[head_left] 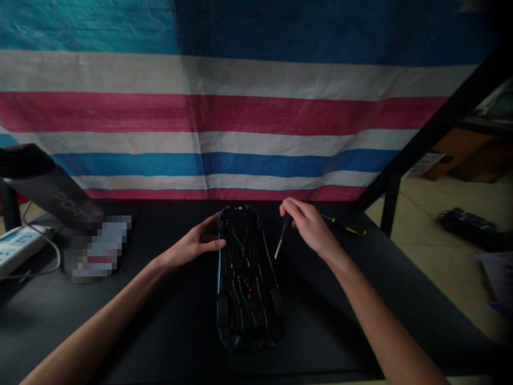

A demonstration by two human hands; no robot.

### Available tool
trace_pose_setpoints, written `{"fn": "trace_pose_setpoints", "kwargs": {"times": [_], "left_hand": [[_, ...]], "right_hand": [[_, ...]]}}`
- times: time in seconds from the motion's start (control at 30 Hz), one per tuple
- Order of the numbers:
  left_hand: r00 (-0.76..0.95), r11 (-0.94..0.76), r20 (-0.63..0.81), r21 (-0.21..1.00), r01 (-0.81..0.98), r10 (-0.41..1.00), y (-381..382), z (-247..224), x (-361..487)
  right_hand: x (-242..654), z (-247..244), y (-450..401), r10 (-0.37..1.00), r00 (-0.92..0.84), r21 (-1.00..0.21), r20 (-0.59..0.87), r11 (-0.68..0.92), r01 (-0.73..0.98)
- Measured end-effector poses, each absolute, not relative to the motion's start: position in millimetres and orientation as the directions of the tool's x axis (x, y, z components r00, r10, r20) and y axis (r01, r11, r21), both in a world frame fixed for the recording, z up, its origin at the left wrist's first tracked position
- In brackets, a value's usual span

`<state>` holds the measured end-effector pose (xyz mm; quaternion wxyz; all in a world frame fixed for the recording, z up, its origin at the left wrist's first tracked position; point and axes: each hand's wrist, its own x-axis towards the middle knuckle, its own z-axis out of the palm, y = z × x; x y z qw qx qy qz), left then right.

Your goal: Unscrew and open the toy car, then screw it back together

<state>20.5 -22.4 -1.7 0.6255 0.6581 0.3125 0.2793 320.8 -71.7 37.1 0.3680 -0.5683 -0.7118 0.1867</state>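
Observation:
A toy car [246,272] lies upside down on the dark table [168,342], its black underside and wheels facing up. My left hand [202,240] is at the car's left side near its far end, thumb on the edge and fingers partly hidden behind it, gripping the car. Right of the car, my right hand [302,216] is closed round the dark handle of a screwdriver [281,236]. The screwdriver's pale tip points down and left, beside the car's right edge.
Behind my right hand lies a second, yellow and black screwdriver [348,228]. On the left are a bottle [60,192], a blurred-out flat object [105,248] and a white power strip [20,246] with cables. A striped sheet [240,117] hangs behind the table.

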Motion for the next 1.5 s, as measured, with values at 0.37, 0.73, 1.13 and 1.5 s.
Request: {"fn": "trace_pose_setpoints", "kwargs": {"times": [0.37,0.73,1.13,1.5], "left_hand": [[0.614,-0.052,-0.002,0.996,0.071,0.789,-18.2,-5.9,22.4],[0.542,-0.057,-0.031,0.988,0.145,0.840,-24.1,-7.5,23.5],[0.438,0.000,0.017,0.999,-0.039,0.899,-19.5,-27.5,25.9],[0.460,-0.141,0.074,0.983,0.114,0.885,-21.8,-17.7,22.0]], "right_hand": [[317.6,-14.6,-75.5,0.991,-0.132,-0.328,0.014,0.130,0.936],[310.7,-17.7,-76.7,0.997,-0.062,-0.176,0.049,0.070,0.982],[319.4,-28.5,-70.7,0.997,-0.024,-0.282,0.072,0.044,0.958],[322.6,-30.9,-70.6,0.992,-0.044,-0.383,0.120,0.087,0.920]]}}
